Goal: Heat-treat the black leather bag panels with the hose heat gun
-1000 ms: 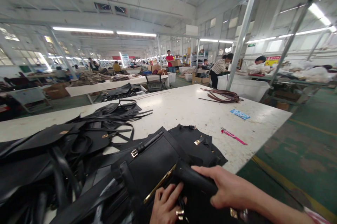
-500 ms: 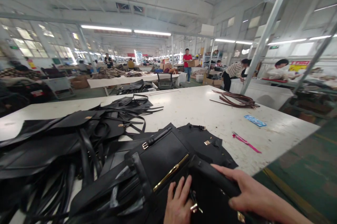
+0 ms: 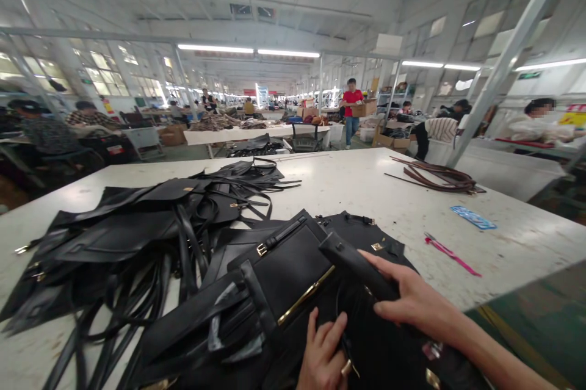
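Observation:
A black leather bag piece (image 3: 293, 271) with a gold zipper and a gold buckle lies before me on the table. My left hand (image 3: 324, 347), fingers spread, rests on the black leather below the zipper, beside a small gold metal fitting (image 3: 347, 367). My right hand (image 3: 403, 292) is wrapped round a thick black leather edge (image 3: 359, 265), thumb on the near side and fingers on the far side. Another black piece (image 3: 375, 237) with a gold clasp lies beneath, farther back. What lies under my hands is dark and hard to make out.
Black bags and straps (image 3: 137, 231) are heaped at left on the white table (image 3: 339, 182). Brown straps (image 3: 434, 176), a blue patterned item (image 3: 473, 217) and pink-handled snips (image 3: 453, 254) lie at right. A person (image 3: 352, 106) in red carries a box beyond the table.
The view has swung left, so the scene sits farther right. The black edge in my right hand is raised a little. My left hand's fingers have shifted and are more bent.

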`<state>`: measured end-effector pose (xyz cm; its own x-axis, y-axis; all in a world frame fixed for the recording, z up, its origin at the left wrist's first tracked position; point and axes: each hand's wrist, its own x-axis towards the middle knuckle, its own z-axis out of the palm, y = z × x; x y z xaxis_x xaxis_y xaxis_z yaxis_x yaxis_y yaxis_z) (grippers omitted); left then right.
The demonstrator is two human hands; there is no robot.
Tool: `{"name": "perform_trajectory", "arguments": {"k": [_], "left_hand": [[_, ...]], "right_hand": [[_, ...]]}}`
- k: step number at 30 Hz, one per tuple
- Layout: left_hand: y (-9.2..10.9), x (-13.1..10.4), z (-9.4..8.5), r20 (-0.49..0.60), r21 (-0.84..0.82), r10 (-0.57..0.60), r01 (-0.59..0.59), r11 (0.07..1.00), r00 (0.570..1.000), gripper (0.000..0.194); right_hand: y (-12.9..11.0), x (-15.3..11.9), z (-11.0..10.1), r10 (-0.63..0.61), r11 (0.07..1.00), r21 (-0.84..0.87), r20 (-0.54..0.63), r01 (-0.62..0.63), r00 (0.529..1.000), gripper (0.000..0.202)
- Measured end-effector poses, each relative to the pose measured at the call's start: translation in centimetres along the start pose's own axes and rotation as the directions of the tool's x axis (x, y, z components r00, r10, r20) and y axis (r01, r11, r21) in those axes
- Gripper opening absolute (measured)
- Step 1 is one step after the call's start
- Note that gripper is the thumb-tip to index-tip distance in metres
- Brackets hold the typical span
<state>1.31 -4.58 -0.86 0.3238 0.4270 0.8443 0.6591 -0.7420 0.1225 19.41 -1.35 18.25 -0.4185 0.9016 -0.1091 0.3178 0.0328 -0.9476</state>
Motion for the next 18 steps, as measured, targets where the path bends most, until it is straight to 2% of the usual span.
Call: {"name": "perform_trajectory", "arguments": {"k": [5, 9, 11, 14, 16, 18], "left_hand": [[1.1, 0.0, -1.1, 0.123, 0.004, -0.016, 0.015, 1.0, 0.992, 0.021], [2.5, -0.5, -0.6, 0.055, 0.07, -0.092, 0.088, 0.994, 0.994, 0.022], [3.0, -0.1, -0.9, 0.057, 0.107, -0.124, 0.117, 0.987, 0.991, 0.023], [3.1, 0.7, -2.8, 0.173, 0.181, -0.181, 0.149, 0.972, 0.968, 0.026], [2.8, 0.8, -4.7, 0.233, 0.282, -0.274, 0.205, 0.937, 0.933, 0.029], [2.4, 0.2, -7.1, 0.275, 0.39, -0.351, 0.23, 0.892, 0.895, 0.041]], "right_hand": [[0.6, -2.5, -1.5, 0.096, 0.993, -0.07, 0.066, -0.092, 0.993, 0.08], [2.4, -2.9, -1.8, 0.144, 0.983, -0.13, 0.098, -0.131, 0.985, 0.078], [3.5, -2.5, -1.8, 0.178, 0.973, -0.166, 0.087, -0.162, 0.98, 0.08], [4.5, -2.0, -1.6, 0.205, 0.965, -0.184, 0.071, -0.189, 0.976, 0.082], [4.6, -1.7, -1.4, 0.204, 0.963, -0.191, 0.062, -0.189, 0.977, 0.082], [4.5, -1.6, -1.1, 0.199, 0.961, -0.207, 0.058, -0.183, 0.978, 0.081]]}}
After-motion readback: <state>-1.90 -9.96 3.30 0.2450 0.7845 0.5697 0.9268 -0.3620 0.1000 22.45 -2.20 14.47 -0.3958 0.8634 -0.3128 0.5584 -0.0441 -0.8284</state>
